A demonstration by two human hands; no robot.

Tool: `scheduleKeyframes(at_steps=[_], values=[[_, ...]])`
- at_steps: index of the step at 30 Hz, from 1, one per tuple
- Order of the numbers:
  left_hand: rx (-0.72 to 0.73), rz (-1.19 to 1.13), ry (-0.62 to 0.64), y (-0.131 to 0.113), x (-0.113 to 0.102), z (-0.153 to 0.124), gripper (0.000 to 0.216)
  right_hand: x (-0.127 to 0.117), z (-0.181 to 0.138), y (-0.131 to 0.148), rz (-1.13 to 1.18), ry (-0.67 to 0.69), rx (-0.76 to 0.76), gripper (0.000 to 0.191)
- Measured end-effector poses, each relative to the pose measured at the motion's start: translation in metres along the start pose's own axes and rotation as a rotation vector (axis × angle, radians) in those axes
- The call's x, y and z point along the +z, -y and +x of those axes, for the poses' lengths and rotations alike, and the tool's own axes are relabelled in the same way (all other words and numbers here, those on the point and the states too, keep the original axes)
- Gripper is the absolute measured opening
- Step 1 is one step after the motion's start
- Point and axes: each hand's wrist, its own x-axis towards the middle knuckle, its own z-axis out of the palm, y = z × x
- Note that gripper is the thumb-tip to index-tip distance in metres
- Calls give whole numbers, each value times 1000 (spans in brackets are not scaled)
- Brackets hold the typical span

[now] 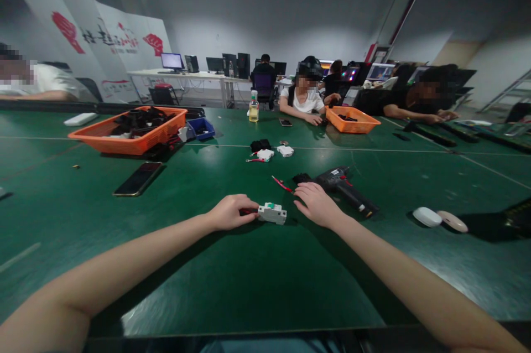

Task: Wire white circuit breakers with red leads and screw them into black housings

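My left hand [233,212] is closed on the left end of a small white circuit breaker [272,214] with a green switch. A bit of red wire shows under those fingers. My right hand [317,204] lies low over the green table, fingers stretched out and thumb apart. Its fingertips are at the end of a short red wire [282,183] with a metal lug; whether they touch it I cannot tell. Just beyond that hand lies a black cordless power screwdriver [342,187]. Further back are white breakers [285,150] and another red wire [258,161].
An orange basket [124,145] of black parts stands at left, beside a blue bin [202,129] and a phone [139,179]. Another orange basket [352,123] and a bottle [253,108] are further back. A white case [427,217] lies right. Several people sit beyond.
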Motion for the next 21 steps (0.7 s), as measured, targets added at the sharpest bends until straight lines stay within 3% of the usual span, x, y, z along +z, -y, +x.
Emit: scheduleKeyframes(at_steps=[9, 21], values=[[3, -2, 0, 1, 0, 0, 30, 2, -1, -1, -4, 37, -26, 37], [-8, 8, 5, -1, -2, 0, 28, -6, 1, 0, 107, 3, -60, 24]])
